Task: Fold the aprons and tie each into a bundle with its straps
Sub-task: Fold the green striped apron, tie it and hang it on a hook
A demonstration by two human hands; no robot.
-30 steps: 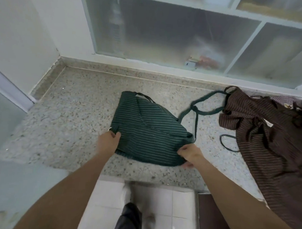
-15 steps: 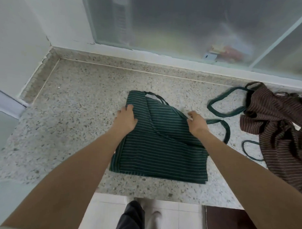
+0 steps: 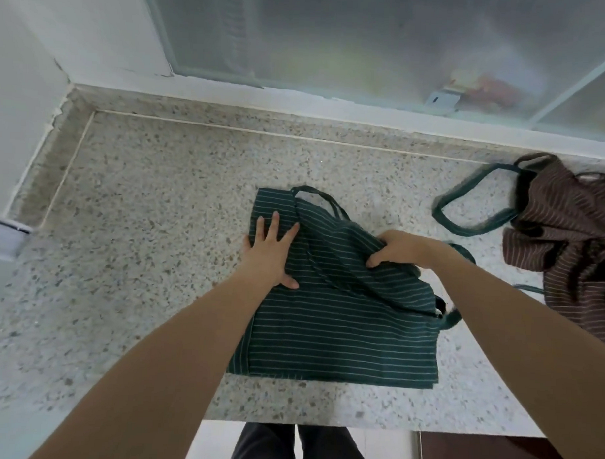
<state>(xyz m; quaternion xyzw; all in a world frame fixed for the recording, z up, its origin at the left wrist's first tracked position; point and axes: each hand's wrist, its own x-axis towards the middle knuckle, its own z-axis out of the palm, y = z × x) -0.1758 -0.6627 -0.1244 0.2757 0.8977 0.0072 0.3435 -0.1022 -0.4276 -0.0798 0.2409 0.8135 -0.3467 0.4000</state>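
Green apron (image 3: pixel 342 320): my right hand (image 3: pixel 396 248) now bunches its far edge, left hand (image 3: pixel 269 252) fingers spread flat; brown apron (image 3: pixel 568 245) lies right on bench (image 3: pixel 139 258).

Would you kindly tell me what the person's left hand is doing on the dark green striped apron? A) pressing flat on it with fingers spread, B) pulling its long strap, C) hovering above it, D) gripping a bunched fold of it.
A: the left hand lies flat with spread fingers on the dark green striped apron, while the right hand grips a fold.

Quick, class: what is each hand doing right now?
Left hand: open, pressing flat on the green apron.
Right hand: gripping a fold of it.
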